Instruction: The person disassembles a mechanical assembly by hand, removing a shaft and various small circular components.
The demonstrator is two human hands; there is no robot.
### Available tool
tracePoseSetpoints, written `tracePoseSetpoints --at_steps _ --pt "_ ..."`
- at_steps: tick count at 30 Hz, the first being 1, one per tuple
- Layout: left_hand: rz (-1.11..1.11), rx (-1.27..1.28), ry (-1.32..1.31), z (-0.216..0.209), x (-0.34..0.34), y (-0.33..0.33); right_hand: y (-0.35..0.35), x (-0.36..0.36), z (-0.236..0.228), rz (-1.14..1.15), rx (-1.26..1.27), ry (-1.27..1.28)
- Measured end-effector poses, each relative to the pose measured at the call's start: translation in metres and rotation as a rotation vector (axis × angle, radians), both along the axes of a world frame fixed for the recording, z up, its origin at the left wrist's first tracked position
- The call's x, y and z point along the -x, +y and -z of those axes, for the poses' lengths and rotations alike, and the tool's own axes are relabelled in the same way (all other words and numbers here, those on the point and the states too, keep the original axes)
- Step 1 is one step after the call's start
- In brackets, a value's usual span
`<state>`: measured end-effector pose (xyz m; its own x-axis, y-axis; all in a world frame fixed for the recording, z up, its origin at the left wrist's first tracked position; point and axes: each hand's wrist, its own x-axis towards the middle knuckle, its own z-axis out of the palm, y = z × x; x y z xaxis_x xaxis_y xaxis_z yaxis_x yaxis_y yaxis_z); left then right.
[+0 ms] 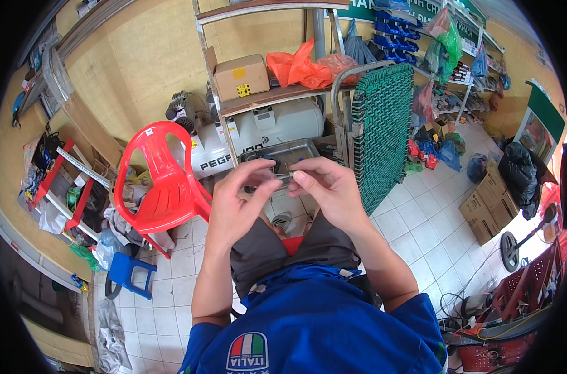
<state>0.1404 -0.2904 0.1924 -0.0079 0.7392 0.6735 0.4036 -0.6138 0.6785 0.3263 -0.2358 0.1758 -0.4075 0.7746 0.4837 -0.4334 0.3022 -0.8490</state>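
Both hands are raised over my lap, close together. The thumb and fingers of my left hand [241,198] are curled toward each other, with the fingertips near those of the other hand. My right hand [333,190] pinches at a tiny, thin, shiny piece [285,176] that spans the gap between the hands. It is too small to name. Just beyond the hands, a grey metal tray [299,148] with small dark items in it is partly hidden by my fingers.
A red plastic chair [162,187] stands to the left, with a blue stool [130,274] nearer. Ahead are a shelf with a cardboard box [241,76] and a white tank [283,124]. A green woven folding bed [383,134] leans at right; cartons [489,202] stand farther right.
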Motion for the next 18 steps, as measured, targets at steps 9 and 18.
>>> tracePoseSetpoints --at_steps 9,18 --pt "-0.016 -0.047 0.001 0.0007 -0.0007 -0.0014 -0.0011 -0.0011 -0.0024 0.013 0.008 -0.012" --pt "-0.032 -0.072 0.051 -0.0024 0.0001 -0.0007 0.0003 -0.0017 -0.0015 0.007 0.005 -0.013"
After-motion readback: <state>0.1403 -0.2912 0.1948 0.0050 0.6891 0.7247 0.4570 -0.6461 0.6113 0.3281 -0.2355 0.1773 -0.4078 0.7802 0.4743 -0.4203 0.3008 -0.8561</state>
